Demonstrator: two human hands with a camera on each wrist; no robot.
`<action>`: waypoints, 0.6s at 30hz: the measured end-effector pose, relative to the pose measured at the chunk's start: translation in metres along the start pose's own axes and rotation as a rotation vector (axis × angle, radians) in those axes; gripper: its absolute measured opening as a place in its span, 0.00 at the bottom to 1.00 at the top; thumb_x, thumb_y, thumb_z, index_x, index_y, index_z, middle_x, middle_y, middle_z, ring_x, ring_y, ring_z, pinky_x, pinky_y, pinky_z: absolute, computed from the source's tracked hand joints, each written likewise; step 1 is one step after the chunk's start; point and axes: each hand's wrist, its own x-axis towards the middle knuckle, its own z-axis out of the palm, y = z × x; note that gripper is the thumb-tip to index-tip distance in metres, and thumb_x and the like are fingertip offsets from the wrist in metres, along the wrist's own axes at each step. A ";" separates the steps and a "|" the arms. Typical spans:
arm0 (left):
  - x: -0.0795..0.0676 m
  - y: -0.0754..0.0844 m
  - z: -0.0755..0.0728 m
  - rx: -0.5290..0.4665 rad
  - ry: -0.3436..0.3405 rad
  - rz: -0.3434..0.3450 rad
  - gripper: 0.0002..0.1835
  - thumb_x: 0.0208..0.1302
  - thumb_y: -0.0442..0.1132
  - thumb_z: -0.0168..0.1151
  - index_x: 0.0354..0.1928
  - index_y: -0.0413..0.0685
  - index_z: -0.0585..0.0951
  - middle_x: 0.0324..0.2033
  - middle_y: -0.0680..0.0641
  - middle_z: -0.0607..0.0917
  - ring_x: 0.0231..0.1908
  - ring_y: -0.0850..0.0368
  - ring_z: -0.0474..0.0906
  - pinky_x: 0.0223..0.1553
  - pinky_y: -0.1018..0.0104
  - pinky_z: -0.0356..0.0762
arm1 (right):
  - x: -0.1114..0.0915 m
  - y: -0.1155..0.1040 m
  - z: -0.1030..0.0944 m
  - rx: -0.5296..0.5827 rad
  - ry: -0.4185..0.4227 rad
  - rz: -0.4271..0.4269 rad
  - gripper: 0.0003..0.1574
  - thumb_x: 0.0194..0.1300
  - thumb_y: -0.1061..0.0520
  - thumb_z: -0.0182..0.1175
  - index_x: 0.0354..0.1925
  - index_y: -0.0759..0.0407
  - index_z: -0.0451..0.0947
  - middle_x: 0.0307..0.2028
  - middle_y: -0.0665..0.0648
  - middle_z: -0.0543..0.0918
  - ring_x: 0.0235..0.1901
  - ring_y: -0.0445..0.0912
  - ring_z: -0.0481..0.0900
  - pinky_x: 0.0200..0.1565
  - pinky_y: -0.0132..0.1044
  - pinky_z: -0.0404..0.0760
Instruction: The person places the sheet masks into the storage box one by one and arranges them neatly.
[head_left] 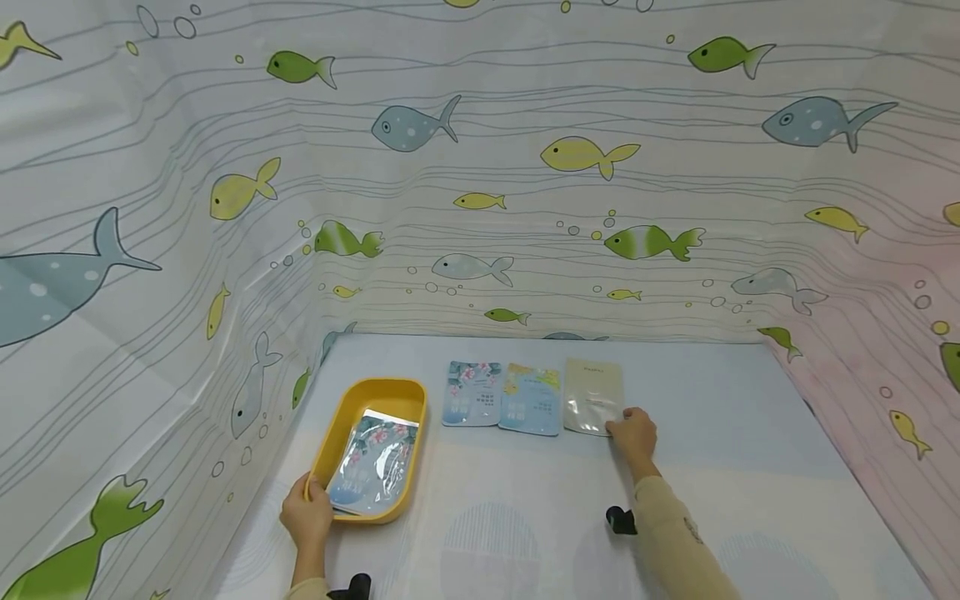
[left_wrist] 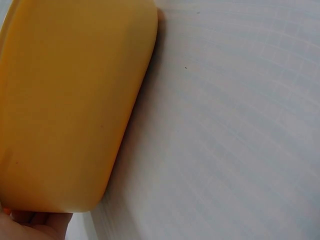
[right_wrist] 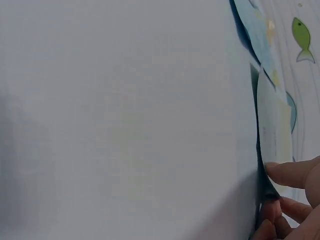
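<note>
My left hand (head_left: pixel 307 510) grips the near-left corner of a yellow tray (head_left: pixel 420 433). Inside the tray lie blue flowered foil packets (head_left: pixel 378 462), overlapping; how many is hidden. Out on the table, a beige foil packet (head_left: pixel 592 392) is at the right end of a row, and my right hand (head_left: pixel 635 435) pinches its near-right corner. In the right wrist view, that packet's edge (right_wrist: pixel 270 130) is between thumb and fingers. To its left lie a blue packet with yellow flowers (head_left: pixel 531 404) and a blue packet with pink flowers (head_left: pixel 472 396).
A white table (head_left: pixel 525 475) with pale printed circles carries everything. Fish-patterned sheeting (head_left: pixel 480 233) stands behind the table and along both sides. Black wrist mounts (head_left: pixel 621 521) stick out from both forearms.
</note>
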 end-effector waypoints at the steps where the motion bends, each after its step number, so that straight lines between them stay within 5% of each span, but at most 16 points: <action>1: 0.000 0.000 0.000 -0.001 -0.001 -0.001 0.18 0.68 0.30 0.42 0.51 0.20 0.72 0.47 0.20 0.75 0.49 0.25 0.71 0.50 0.37 0.69 | 0.001 0.000 -0.001 -0.002 -0.002 0.014 0.28 0.54 0.61 0.62 0.49 0.79 0.70 0.49 0.77 0.75 0.49 0.69 0.72 0.49 0.56 0.71; 6: 0.001 0.000 0.000 -0.007 -0.011 -0.014 0.19 0.68 0.31 0.42 0.52 0.20 0.72 0.48 0.20 0.74 0.50 0.25 0.70 0.51 0.37 0.68 | 0.011 0.006 -0.003 -0.001 0.006 0.068 0.22 0.51 0.61 0.66 0.41 0.77 0.75 0.40 0.74 0.80 0.39 0.64 0.79 0.44 0.54 0.75; 9: 0.000 0.001 0.000 -0.006 -0.020 -0.021 0.19 0.68 0.31 0.41 0.52 0.20 0.71 0.49 0.20 0.73 0.51 0.25 0.70 0.51 0.37 0.67 | 0.017 0.012 -0.005 0.043 -0.030 0.100 0.22 0.51 0.61 0.67 0.40 0.77 0.76 0.31 0.69 0.84 0.26 0.53 0.83 0.47 0.51 0.74; 13: 0.000 0.002 0.000 -0.005 -0.027 -0.027 0.19 0.68 0.31 0.41 0.52 0.20 0.71 0.49 0.20 0.73 0.50 0.25 0.70 0.51 0.37 0.68 | 0.025 0.019 -0.009 0.282 -0.155 0.189 0.26 0.52 0.66 0.66 0.47 0.81 0.71 0.23 0.63 0.82 0.13 0.41 0.80 0.40 0.41 0.81; 18: 0.000 0.001 0.000 0.000 -0.021 -0.022 0.19 0.68 0.31 0.42 0.52 0.20 0.71 0.48 0.20 0.74 0.50 0.25 0.70 0.51 0.37 0.68 | 0.026 0.021 -0.015 0.634 -0.280 0.301 0.29 0.53 0.76 0.60 0.53 0.85 0.63 0.24 0.57 0.77 0.17 0.41 0.81 0.28 0.32 0.82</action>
